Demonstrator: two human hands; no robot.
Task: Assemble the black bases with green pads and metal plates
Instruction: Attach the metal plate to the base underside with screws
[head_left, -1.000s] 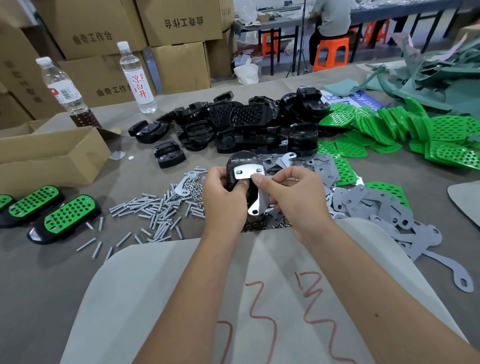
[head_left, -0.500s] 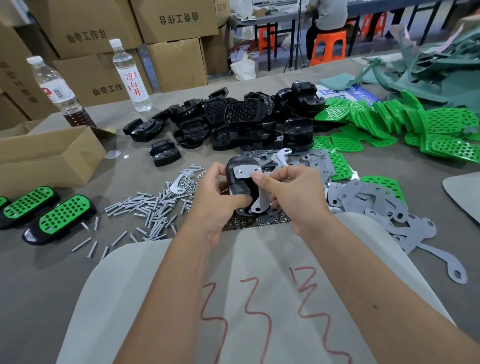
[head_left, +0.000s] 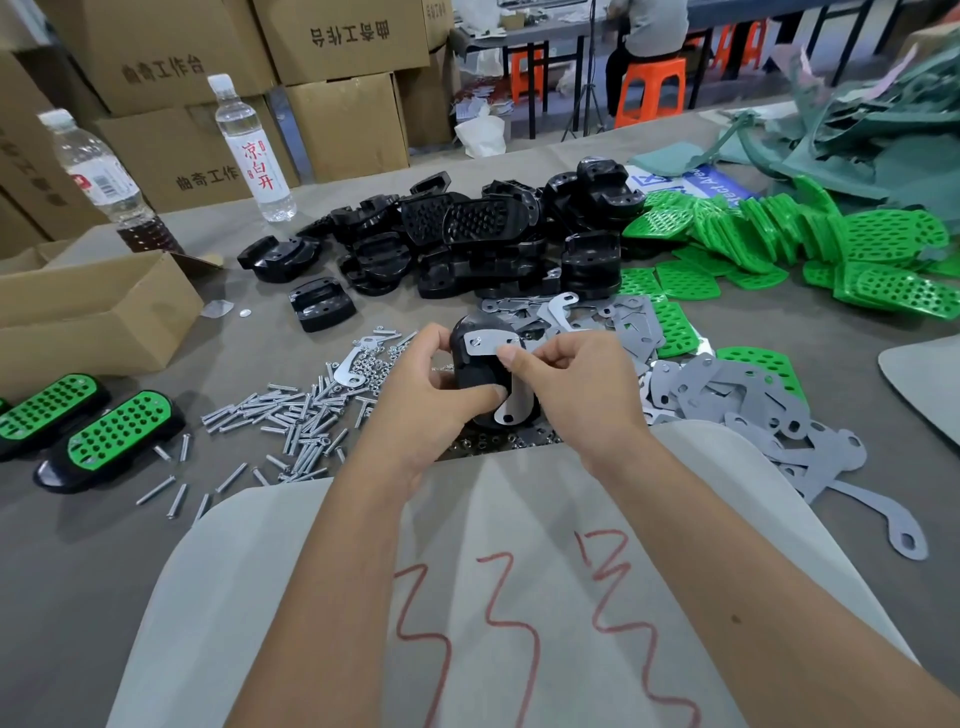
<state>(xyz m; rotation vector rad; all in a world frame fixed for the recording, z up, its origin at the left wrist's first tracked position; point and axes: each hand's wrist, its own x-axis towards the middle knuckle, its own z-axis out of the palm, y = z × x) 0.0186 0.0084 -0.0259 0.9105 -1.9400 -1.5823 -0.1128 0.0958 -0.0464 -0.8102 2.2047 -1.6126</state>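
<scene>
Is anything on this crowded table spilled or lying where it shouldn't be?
Nothing looks damaged. The silver screws lie scattered loose over the grey table, a few strays beside the two finished green-padded black bases. The left hand grips a black plastic base while the right hand pinches a bent metal plate against it.

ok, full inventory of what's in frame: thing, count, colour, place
black bases: pile, black, table centre-back
held base: one, black, between both hands
metal plate: one, silver, lying on the held base
loose plates: pile, grey, right of the hands
green pads: pile, green, back right
finished units: two in full view, black with green, far left
screws: scattered heap, silver, left of the hands
bottles: two, clear, back left
open carton: one, brown, left
left hand: grips the held base
right hand: pinches the metal plate
</scene>
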